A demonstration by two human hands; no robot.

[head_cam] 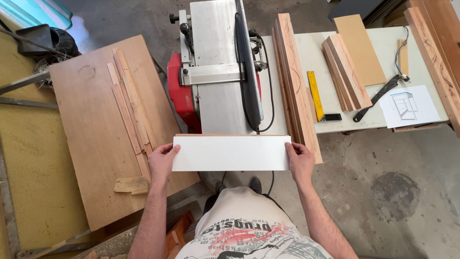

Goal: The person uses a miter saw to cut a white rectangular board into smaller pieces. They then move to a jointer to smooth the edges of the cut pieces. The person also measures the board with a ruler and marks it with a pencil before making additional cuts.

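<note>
I hold a flat white panel [231, 152] with a wood-coloured far edge, level in front of my body. My left hand [162, 162] grips its left end and my right hand [300, 160] grips its right end. Just beyond the panel stands a woodworking machine [218, 72] with a long grey metal table, a red body and a black cable. The panel's far edge lies close to the near end of that metal table.
A brown board [91, 139] with thin wood strips [128, 103] lies at left. Boards on edge [297, 86] lean right of the machine. A pale table [383, 57] carries stacked boards [346, 69], a yellow square [315, 95], a black tool [376, 98] and a drawing sheet [409, 105].
</note>
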